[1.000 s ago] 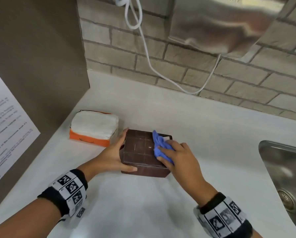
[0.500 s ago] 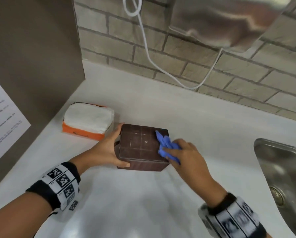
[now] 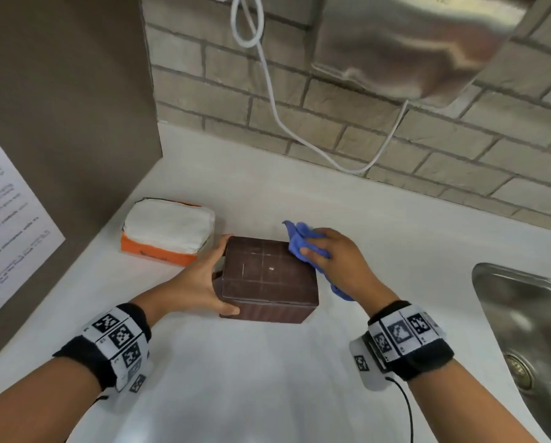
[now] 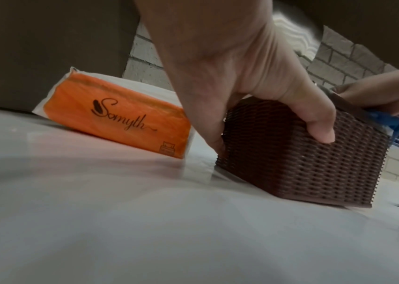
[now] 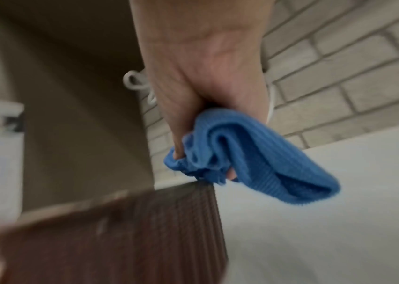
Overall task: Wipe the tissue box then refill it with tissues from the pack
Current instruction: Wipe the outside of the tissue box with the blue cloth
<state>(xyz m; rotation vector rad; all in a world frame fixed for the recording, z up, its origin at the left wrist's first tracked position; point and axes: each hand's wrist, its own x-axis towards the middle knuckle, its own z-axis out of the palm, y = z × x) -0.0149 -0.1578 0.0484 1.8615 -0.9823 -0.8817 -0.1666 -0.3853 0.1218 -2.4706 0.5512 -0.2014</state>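
Observation:
A brown woven tissue box (image 3: 267, 279) (image 4: 298, 159) (image 5: 120, 236) stands on the white counter. My left hand (image 3: 200, 282) (image 4: 242, 80) grips its left side, thumb on the near face, fingers behind the far left edge. My right hand (image 3: 335, 260) (image 5: 205, 86) holds a bunched blue cloth (image 3: 303, 244) (image 5: 247, 155) (image 4: 385, 119) at the box's far right top corner; part of the cloth hangs down the right side. The orange tissue pack (image 3: 168, 231) (image 4: 120, 113), white tissues showing on top, lies left of the box.
A steel sink (image 3: 530, 330) is sunk into the counter (image 3: 267, 378) at the right. A brick wall (image 3: 395, 139) with a metal hand dryer (image 3: 411, 43) and a white cable (image 3: 274, 100) rises behind. A brown panel (image 3: 66, 107) with a paper notice (image 3: 5, 225) stands at the left.
My right hand has slid the blue cloth from the top's right part to the far right corner and over the right side. The left hand keeps its grip on the box.

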